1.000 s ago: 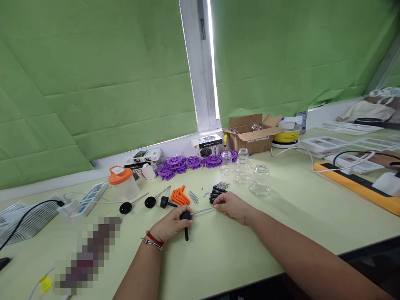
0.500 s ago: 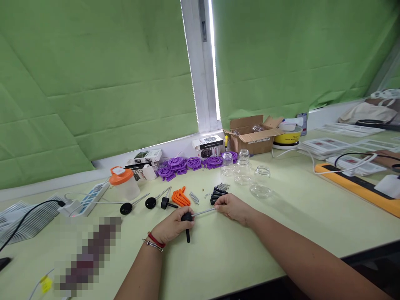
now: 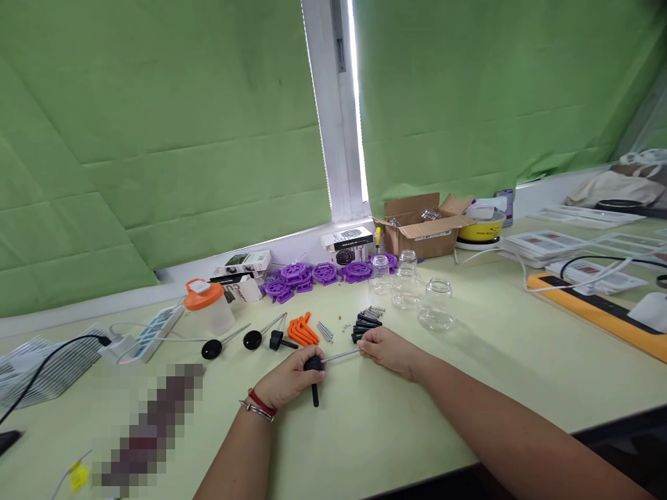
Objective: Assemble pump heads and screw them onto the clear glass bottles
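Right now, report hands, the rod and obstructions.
Left hand gripping black knob. Right hand pinching far end of rod. Black parts beyond right hand, none across rod.

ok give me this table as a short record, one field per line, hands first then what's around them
left hand: grips a black part
right hand: fingers at the far end of a metal rod
rod position: between the hands, running from the black part
just beyond: orange pieces, black pieces
farther back: purple discs, clear jars
against the wall: open cardboard box
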A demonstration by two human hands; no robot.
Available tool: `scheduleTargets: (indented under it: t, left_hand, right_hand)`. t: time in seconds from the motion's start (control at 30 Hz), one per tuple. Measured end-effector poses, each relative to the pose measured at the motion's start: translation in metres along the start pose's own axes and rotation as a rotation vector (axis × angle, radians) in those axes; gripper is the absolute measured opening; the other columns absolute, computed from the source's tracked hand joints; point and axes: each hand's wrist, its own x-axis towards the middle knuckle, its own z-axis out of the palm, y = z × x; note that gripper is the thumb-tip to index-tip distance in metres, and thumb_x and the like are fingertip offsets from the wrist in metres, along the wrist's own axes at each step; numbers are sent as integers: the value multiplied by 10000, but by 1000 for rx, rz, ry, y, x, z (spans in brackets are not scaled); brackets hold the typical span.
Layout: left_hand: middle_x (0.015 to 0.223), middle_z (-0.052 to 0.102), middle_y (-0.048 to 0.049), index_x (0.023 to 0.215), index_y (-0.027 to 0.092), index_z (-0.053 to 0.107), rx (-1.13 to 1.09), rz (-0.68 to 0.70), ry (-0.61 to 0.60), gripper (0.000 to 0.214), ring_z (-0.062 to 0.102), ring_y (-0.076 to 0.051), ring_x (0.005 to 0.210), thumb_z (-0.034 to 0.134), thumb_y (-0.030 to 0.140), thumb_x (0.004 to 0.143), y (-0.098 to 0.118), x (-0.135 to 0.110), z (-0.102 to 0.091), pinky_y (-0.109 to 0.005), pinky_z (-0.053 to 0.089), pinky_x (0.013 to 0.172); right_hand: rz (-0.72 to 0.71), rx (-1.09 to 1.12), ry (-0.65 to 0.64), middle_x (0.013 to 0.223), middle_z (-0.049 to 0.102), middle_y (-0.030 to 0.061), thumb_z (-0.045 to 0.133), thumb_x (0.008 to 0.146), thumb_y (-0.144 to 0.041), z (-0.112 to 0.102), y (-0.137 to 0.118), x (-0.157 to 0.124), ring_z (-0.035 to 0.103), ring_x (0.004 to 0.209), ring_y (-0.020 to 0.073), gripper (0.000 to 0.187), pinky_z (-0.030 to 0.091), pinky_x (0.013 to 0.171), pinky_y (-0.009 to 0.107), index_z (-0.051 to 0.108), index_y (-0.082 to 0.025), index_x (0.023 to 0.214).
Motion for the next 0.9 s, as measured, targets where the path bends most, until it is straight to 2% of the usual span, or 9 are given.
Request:
scheduleTargets:
  t: [0.13,0.3,0.53,0.9]
  left_hand:
    - [855,521,9,933,186,540,22,2,10,212,442,-144,773,568,293,752,0,0,0,-268,387,729]
    - [855,526,10,924,191,533,-5,-8,12,227,456,-147,774,578,320,743,1,-1,0,-269,394,733]
    - [843,521,14,931,190,537,-22,-11,18,234,457,-148,764,580,323,744,0,0,-1,-277,392,732]
    - [859,519,9,938,186,540,-7,6,15,220,442,-144,767,574,298,752,-2,0,-1,-270,386,726]
  right_hand:
    - [-7,-17,15,561,406,-46,523,833,-403,2,0,0,300,492,82,285,249,484,223,494,-170,672]
    - [-2,-15,9,544,380,-55,515,838,-439,1,2,1,286,482,82,302,234,473,223,506,-169,702]
    - [-35,56,28,567,409,-63,539,832,-396,2,-1,-1,317,489,83,220,248,483,212,479,-189,784]
    - [-71,-140,43,576,399,-47,467,870,-406,2,0,-3,312,501,95,279,272,503,237,419,-196,692]
